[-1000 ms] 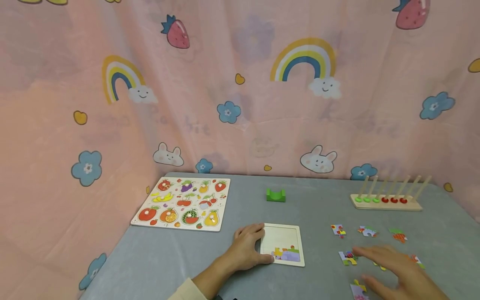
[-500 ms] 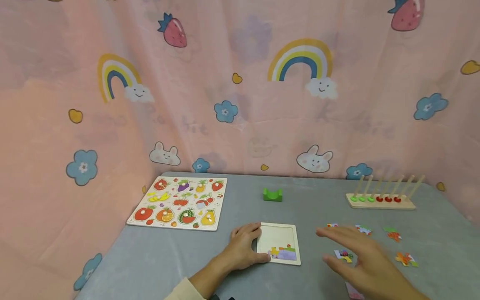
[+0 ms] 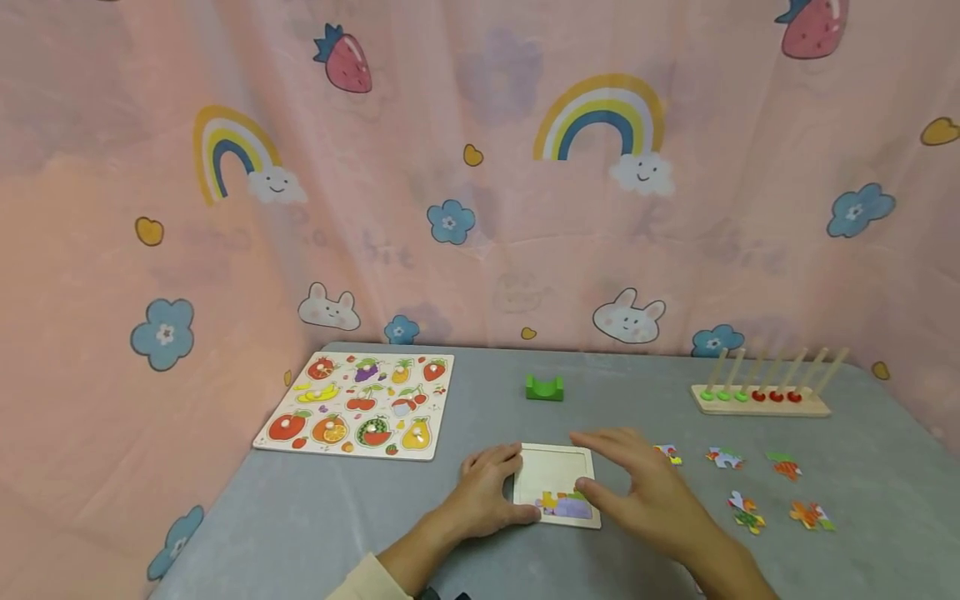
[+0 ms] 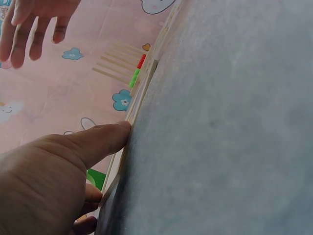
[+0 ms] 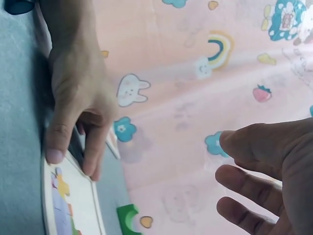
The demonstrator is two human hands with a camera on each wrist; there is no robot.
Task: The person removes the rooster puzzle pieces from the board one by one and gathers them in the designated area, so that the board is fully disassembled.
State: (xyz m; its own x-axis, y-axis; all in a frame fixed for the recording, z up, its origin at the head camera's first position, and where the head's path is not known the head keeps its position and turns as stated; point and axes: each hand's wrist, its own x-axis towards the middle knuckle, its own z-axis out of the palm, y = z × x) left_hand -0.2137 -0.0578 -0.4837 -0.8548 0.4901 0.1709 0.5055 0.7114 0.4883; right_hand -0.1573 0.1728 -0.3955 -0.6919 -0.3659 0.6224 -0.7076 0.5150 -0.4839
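Observation:
A small wooden puzzle tray (image 3: pixel 551 471) lies on the grey table, with a few joined jigsaw pieces (image 3: pixel 567 505) along its lower right part. My left hand (image 3: pixel 487 496) holds the tray by its left side. In the right wrist view the left thumb is on the near corner and the fingers are at the far corner. My right hand (image 3: pixel 652 496) is over the tray's right edge, thumb and fingers spread apart, with nothing seen between them. Loose jigsaw pieces (image 3: pixel 810 515) lie to its right; the forearm hides part of that area.
A fruit peg puzzle board (image 3: pixel 360 404) lies at the back left. Behind the tray stands a green notched block (image 3: pixel 544 388). At the back right is a wooden peg rack (image 3: pixel 761 402) with green and red beads. A patterned pink curtain (image 3: pixel 450 275) hangs behind the table.
My right hand has moved left from above the loose pieces to the tray's right edge, uncovering several pieces. The left hand stays on the tray. The head view has shifted slightly.

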